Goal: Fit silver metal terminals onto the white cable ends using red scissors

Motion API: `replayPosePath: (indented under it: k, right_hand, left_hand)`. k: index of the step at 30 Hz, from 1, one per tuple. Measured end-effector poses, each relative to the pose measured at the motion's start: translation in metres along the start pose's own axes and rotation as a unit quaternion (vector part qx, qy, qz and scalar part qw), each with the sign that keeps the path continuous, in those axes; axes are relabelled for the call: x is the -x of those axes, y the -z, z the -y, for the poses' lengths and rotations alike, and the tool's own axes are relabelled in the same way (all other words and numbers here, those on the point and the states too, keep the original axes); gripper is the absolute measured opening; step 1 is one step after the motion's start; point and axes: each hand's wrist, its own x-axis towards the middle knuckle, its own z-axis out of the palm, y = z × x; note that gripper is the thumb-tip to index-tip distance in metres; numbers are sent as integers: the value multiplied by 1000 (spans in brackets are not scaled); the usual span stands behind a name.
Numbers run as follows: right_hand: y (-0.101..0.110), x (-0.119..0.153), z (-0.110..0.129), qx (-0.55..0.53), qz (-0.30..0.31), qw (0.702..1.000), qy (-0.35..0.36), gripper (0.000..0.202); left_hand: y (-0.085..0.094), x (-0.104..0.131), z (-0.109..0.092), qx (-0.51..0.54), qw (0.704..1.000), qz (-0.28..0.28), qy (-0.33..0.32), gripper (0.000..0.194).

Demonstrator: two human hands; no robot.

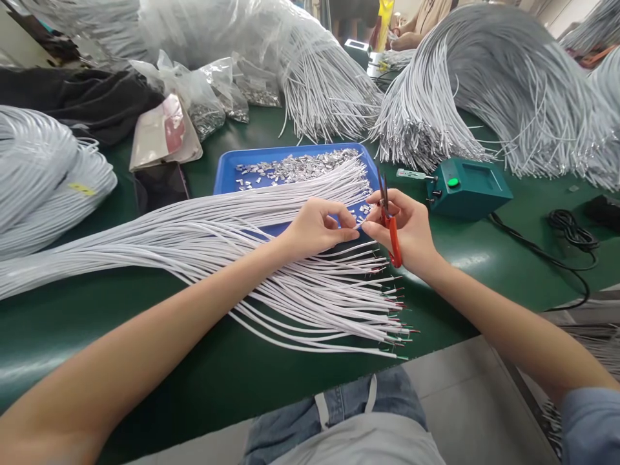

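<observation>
My left hand (320,227) is closed in a pinch near the end of a white cable, just over the front right part of a blue tray (221,175). In my right hand (411,232) is a pair of orange-handled scissors (395,242), blades pointing up and away. Its thumb and fingertip also pinch at the cable's tip, which the fingers mostly hide. Small silvery metal pieces (295,169) lie in the tray, with the ends of a bundle of white cables (271,197) across them. Below my hands fan out loose white cables (310,303) with red and green wire ends.
A teal device with a green button (467,188) stands at right, its black cord (537,253) trailing. Thick grey cable bundles (513,84) fill the back. At left are a cable coil (43,181), a phone (159,187) and plastic bags (194,97). Another person's hands (405,40) show behind.
</observation>
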Motion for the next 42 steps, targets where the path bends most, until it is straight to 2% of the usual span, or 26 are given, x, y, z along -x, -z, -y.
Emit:
replayPosePath:
  k: [6, 10, 20, 26, 33, 38, 42]
  right_hand:
    - [-9, 5, -2, 10, -65, 998, -14, 29]
    - [-11, 6, -1, -4, -78, 997, -20, 35]
    - [-5, 3, 2, 34, -47, 998, -38, 33]
    - [-3, 1, 2, 21, -13, 998, -52, 32]
    - [4, -4, -7, 5, -51, 998, -29, 23]
    - [5, -6, -15, -40, 21, 999, -14, 29]
    - [1, -4, -17, -53, 20, 998, 20, 30]
  left_hand:
    - [-2, 1, 2, -16, 1000, -17, -9, 17]
    - [-2, 1, 3, -15, 1000, -19, -17, 18]
    - [-4, 1, 7, -38, 999, -19, -33, 21]
    - [-5, 2, 9, -35, 999, -23, -29, 20]
    - [-4, 0, 7, -16, 1000, -14, -3, 16]
    - [-4, 0, 8, 7, 1000, 6, -26, 10]
    - [-3, -1, 11, -4, 999, 14, -44, 14]
